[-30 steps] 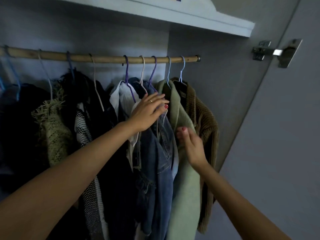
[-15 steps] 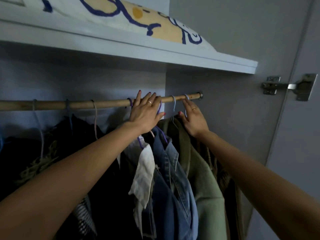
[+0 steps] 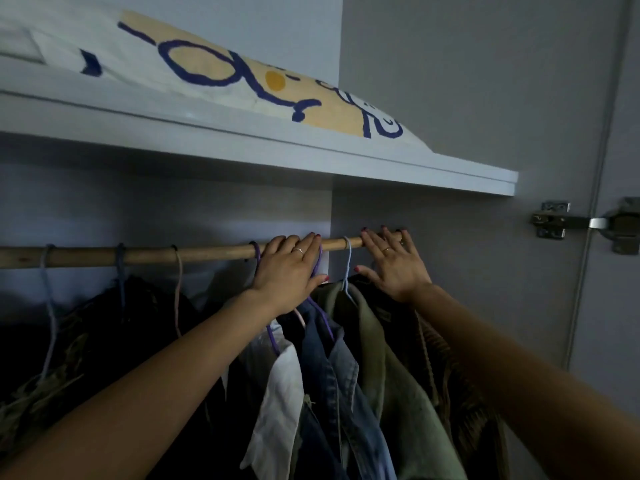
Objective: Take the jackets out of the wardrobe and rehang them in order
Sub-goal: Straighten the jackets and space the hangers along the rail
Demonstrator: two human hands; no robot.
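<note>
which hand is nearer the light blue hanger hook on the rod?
Right. The right hand sits just right of the light blue hanger hook; the left hand is further off to its left, over the purple hangers.
</note>
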